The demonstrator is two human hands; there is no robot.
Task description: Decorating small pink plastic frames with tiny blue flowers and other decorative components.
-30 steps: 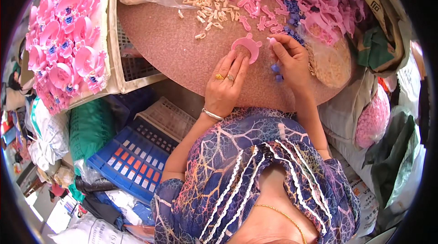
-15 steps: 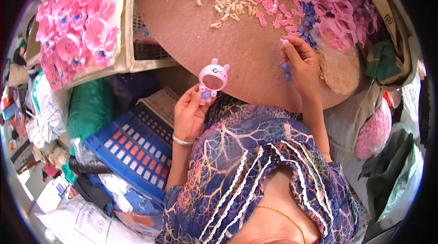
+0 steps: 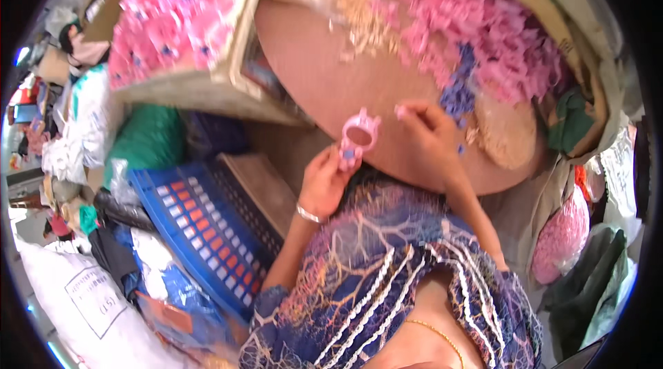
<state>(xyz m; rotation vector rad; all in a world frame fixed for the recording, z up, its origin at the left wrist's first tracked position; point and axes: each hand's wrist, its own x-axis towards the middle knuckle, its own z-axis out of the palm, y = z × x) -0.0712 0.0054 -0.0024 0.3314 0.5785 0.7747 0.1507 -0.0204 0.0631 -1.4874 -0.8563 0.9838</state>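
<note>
My left hand [image 3: 323,181] holds a pink rabbit-shaped plastic figure [image 3: 350,155] upright by its lower part, over the near left edge of the round brown table [image 3: 324,69]. The figure has two ears, a large round opening in its head and a blue patch on its body. To the right, my right hand [image 3: 434,133] pinches a small pink piece [image 3: 400,112] between thumb and fingertips, apart from the figure. Motion blur hides the piece's exact shape. Beyond that hand lie small blue parts [image 3: 457,93] and a heap of pink plastic parts [image 3: 511,58].
Small cream parts [image 3: 369,27] lie at the table's far side. A bag of pale pieces [image 3: 507,134] rests at its right. Pink figures [image 3: 176,17] cover a raised box top at far left. Below stand a blue plastic basket [image 3: 162,207] and a green sack [image 3: 148,144].
My right hand has moved left with the small piece, closer to the rabbit figure. My left hand keeps hold of the figure. The whole view has shifted.
</note>
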